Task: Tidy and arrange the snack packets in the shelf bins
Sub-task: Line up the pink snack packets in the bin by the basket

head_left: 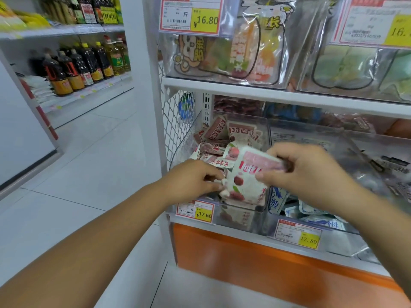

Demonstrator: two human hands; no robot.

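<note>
Several white snack packets (pixel 248 181) printed with red fruit stand in a stack at the front of the left clear bin (pixel 242 215). My right hand (pixel 304 172) grips the stack at its top right corner, thumb in front. My left hand (pixel 192 180) pinches the lower left corner of the front packet. More packets of the same kind (pixel 219 138) lie loose and tilted behind the stack in that bin. The bin to the right (pixel 340 240) holds blue and white packets (pixel 311 213).
Price tags (pixel 195 211) hang on the bin fronts. A white shelf board (pixel 266 92) runs above with clear bins of bagged snacks (pixel 224 47). An orange panel (pixel 255 258) lies below. Oil bottles (pixel 77 67) fill the aisle shelves at left across a tiled floor.
</note>
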